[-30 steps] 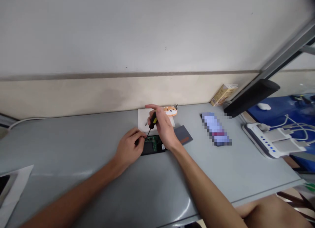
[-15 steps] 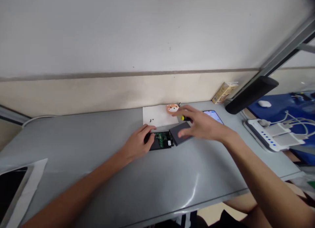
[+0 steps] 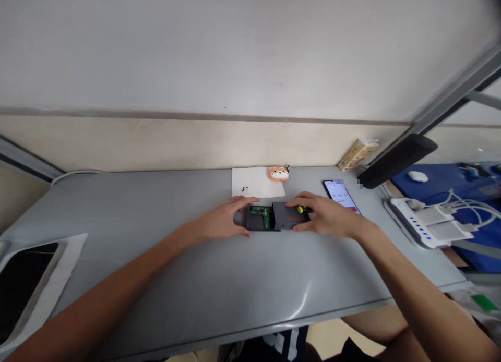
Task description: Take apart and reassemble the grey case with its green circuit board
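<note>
Toward the tabletop (image 3: 219,289)'s back edge, the left hand (image 3: 224,220) clasps the opened casing (image 3: 257,222), likely steadying it; the right hand (image 3: 326,216) grips the grey cover (image 3: 283,215) over its right end, yellow-ended tool (image 3: 300,209) tucked by the fingers, presumably for handiness.

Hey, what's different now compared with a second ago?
The right hand has lifted the screwdriver away from the circuit board, moved right and taken hold of the gray cover, which has shifted left, from askew beside the black case to straight over its right part. The left hand stays at the case's left end; the small screws remain on the white paper.
</note>
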Available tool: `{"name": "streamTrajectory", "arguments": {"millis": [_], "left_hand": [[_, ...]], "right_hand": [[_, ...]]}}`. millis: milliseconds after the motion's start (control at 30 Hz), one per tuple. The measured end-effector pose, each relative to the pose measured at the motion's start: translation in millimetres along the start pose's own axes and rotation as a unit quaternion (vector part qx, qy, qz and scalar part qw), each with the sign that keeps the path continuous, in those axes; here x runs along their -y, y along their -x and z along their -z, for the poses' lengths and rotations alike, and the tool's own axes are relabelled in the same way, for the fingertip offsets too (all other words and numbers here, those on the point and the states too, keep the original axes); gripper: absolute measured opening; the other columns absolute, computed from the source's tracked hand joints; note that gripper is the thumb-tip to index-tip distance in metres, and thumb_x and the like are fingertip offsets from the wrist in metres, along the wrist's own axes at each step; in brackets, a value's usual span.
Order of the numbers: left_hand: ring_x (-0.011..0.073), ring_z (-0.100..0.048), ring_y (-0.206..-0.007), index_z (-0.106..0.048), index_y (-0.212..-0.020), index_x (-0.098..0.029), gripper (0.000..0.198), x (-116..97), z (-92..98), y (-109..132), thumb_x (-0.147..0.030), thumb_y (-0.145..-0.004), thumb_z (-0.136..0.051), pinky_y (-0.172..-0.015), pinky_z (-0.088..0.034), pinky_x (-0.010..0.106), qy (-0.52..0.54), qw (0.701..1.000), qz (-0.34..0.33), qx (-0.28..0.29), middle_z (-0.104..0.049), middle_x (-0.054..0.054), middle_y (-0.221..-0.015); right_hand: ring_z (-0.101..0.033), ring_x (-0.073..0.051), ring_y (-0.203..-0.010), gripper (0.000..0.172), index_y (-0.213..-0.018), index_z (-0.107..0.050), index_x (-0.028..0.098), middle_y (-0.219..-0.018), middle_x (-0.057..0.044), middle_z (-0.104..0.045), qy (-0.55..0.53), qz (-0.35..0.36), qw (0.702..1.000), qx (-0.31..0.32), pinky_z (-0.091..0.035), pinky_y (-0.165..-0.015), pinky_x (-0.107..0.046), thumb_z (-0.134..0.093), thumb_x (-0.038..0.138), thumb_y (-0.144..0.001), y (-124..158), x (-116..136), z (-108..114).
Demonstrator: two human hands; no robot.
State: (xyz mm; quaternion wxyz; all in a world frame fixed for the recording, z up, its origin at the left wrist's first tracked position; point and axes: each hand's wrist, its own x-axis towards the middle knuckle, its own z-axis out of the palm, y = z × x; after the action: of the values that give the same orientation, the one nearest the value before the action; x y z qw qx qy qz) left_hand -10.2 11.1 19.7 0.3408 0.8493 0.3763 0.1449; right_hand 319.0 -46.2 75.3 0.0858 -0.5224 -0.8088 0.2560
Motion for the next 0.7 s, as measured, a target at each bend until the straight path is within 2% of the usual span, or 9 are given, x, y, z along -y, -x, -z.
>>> {"name": "streamTrajectory", "arguments": {"millis": [100,233,433,500,533,567,600,633,700], "left_hand": [[0.0309,-0.064,-0.121,-0.052,-0.148,-0.038,0.088,-2.7,-10.9,0.2,-0.042,-0.069,-0.091,-0.102,-0.054,0.046,-0.017,0.999,-0.010,-0.036,-0.062,0.008,-0.139],[0.0313,-0.061,-0.126,-0.049,-0.150,-0.035,0.093,-8.0,-21.9,0.0,-0.043,-0.068,-0.092,-0.106,-0.052,0.047,-0.030,0.998,-0.011,-0.052,-0.063,0.008,-0.136],[0.0329,-0.054,-0.136,-0.048,-0.150,-0.030,0.098,-9.0,-26.9,-1.2,-0.044,-0.065,-0.094,-0.114,-0.046,0.049,-0.043,0.998,0.003,-0.054,-0.061,0.008,-0.144],[0.0319,-0.054,-0.135,-0.052,-0.146,-0.029,0.090,-8.1,-26.0,-1.3,-0.043,-0.067,-0.094,-0.114,-0.046,0.048,-0.051,0.998,-0.012,-0.045,-0.064,0.007,-0.140],[0.0311,-0.055,-0.133,-0.055,-0.143,-0.029,0.085,-7.8,-25.5,-1.0,-0.043,-0.069,-0.093,-0.114,-0.046,0.048,-0.053,0.997,-0.024,-0.044,-0.065,0.006,-0.138],[0.0303,-0.056,-0.132,-0.056,-0.141,-0.028,0.080,-7.7,-25.1,-0.6,-0.042,-0.071,-0.091,-0.114,-0.046,0.048,-0.054,0.997,-0.037,-0.046,-0.066,0.006,-0.136],[0.0296,-0.057,-0.130,-0.057,-0.139,-0.027,0.075,-7.8,-24.9,0.1,-0.041,-0.072,-0.090,-0.113,-0.046,0.047,-0.055,0.996,-0.049,-0.050,-0.066,0.007,-0.135],[0.0290,-0.057,-0.129,-0.058,-0.137,-0.026,0.071,-8.2,-24.8,0.9,-0.041,-0.074,-0.088,-0.113,-0.046,0.047,-0.055,0.995,-0.059,-0.057,-0.066,0.007,-0.134],[0.0288,-0.059,-0.127,-0.059,-0.132,-0.024,0.065,-9.3,-24.4,2.8,-0.041,-0.075,-0.086,-0.112,-0.047,0.046,-0.053,0.994,-0.074,-0.066,-0.067,0.009,-0.131]], "right_hand": [[-0.072,-0.026,-0.092,0.056,-0.136,-0.064,0.032,-0.134,-0.009,-0.064,0.059,0.022,0.997,-0.035,-0.057,-0.085,-0.043,-0.078,0.042,-0.082,0.5,5.5,-16.5],[-0.072,-0.028,-0.101,0.056,-0.138,-0.062,0.032,-0.138,-0.010,-0.062,0.089,0.050,0.993,-0.058,-0.057,-0.092,-0.046,-0.077,0.040,-0.085,-4.5,11.7,-32.2],[-0.071,-0.028,-0.104,0.056,-0.137,-0.064,0.033,-0.142,-0.010,-0.059,0.028,0.074,0.995,-0.063,-0.057,-0.095,-0.048,-0.078,0.045,-0.084,-18.3,26.3,-44.4],[-0.070,-0.026,-0.105,0.049,-0.133,-0.066,0.034,-0.141,-0.009,-0.059,-0.029,0.083,0.993,-0.075,-0.056,-0.095,-0.046,-0.076,0.044,-0.086,-20.3,32.1,-41.6],[-0.070,-0.025,-0.106,0.041,-0.128,-0.069,0.033,-0.136,-0.008,-0.062,-0.072,0.087,0.988,-0.103,-0.056,-0.096,-0.044,-0.074,0.044,-0.088,-21.7,34.7,-38.1],[-0.069,-0.024,-0.106,0.031,-0.120,-0.071,0.032,-0.129,-0.007,-0.065,-0.125,0.087,0.976,-0.155,-0.055,-0.095,-0.042,-0.070,0.043,-0.091,-23.8,36.7,-33.5],[-0.069,-0.023,-0.104,0.022,-0.111,-0.072,0.030,-0.120,-0.007,-0.068,-0.185,0.081,0.952,-0.230,-0.055,-0.094,-0.041,-0.065,0.043,-0.095,-26.9,38.1,-28.1],[-0.069,-0.022,-0.101,0.021,-0.102,-0.071,0.027,-0.109,-0.006,-0.069,-0.250,0.073,0.913,-0.315,-0.054,-0.092,-0.039,-0.060,0.044,-0.098,-31.3,38.7,-22.6],[-0.069,-0.019,-0.088,0.033,-0.093,-0.066,0.025,-0.095,-0.005,-0.069,-0.383,0.042,0.806,-0.450,-0.054,-0.082,-0.036,-0.048,0.052,-0.101,-43.2,37.0,-14.1]]}}
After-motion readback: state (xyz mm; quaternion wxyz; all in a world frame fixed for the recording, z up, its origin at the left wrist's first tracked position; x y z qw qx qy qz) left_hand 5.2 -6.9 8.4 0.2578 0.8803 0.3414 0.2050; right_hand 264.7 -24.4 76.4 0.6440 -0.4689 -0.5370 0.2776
